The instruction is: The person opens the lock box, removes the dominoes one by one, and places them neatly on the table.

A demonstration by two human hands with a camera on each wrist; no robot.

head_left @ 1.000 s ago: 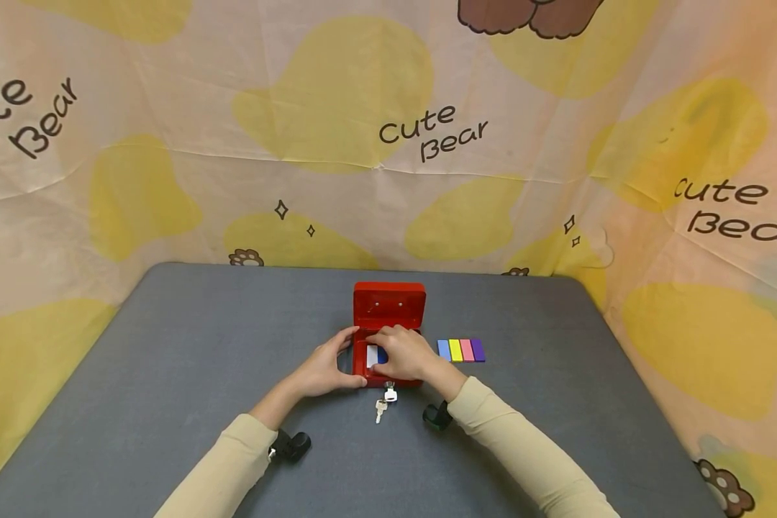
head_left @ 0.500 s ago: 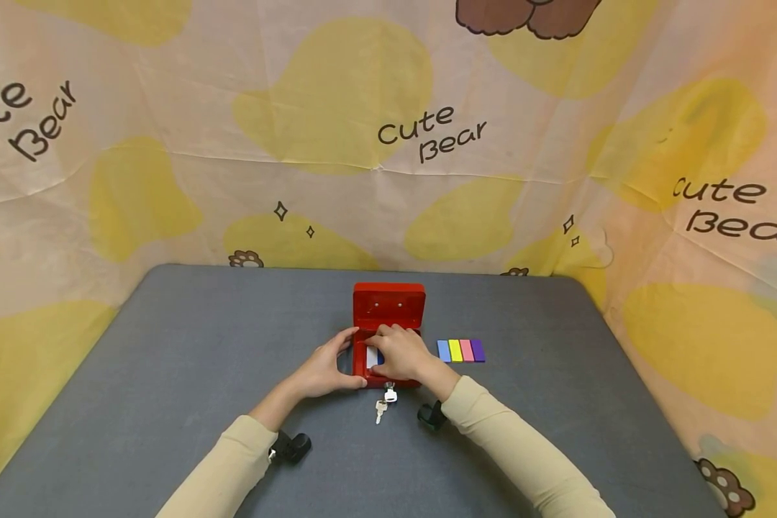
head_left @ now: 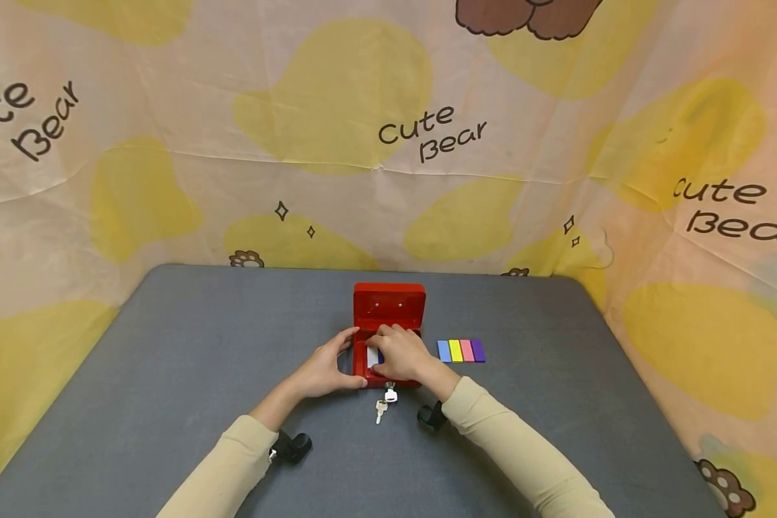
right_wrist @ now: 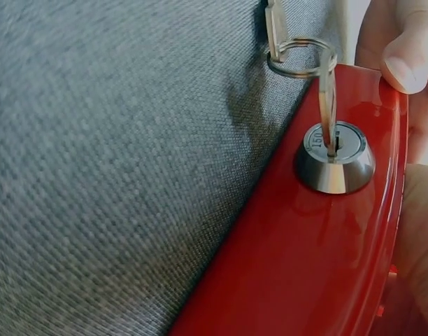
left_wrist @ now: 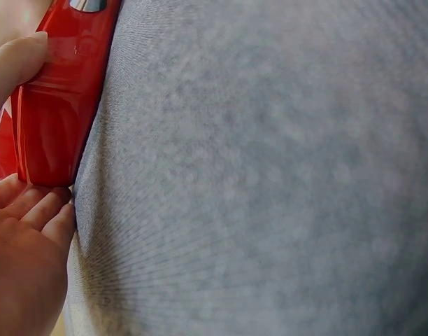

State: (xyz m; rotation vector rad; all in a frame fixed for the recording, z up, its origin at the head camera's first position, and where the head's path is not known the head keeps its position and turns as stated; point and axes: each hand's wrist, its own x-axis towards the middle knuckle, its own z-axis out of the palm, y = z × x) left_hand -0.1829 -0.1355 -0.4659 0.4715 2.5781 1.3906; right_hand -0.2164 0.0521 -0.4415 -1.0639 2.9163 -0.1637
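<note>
A red metal cash box stands with its lid raised, hinged at the back. My left hand grips its left side, thumb at the front wall and fingers round the far end, as the left wrist view also shows. Over the box's inside, my right hand curls with thumb and forefinger at the near and far ends of a flat white and blue piece; the palm hides the rest of it. A key sits in the round front lock, and a second key hangs from its ring.
Right of the box, blue, yellow, pink and purple strips lie side by side on the grey table. Black wrist cameras project under both forearms. A patterned cloth surrounds the back and sides.
My right forearm has shifted slightly left since a second ago, while the fingers stay inside the box. The left hand and the box have kept their places.
</note>
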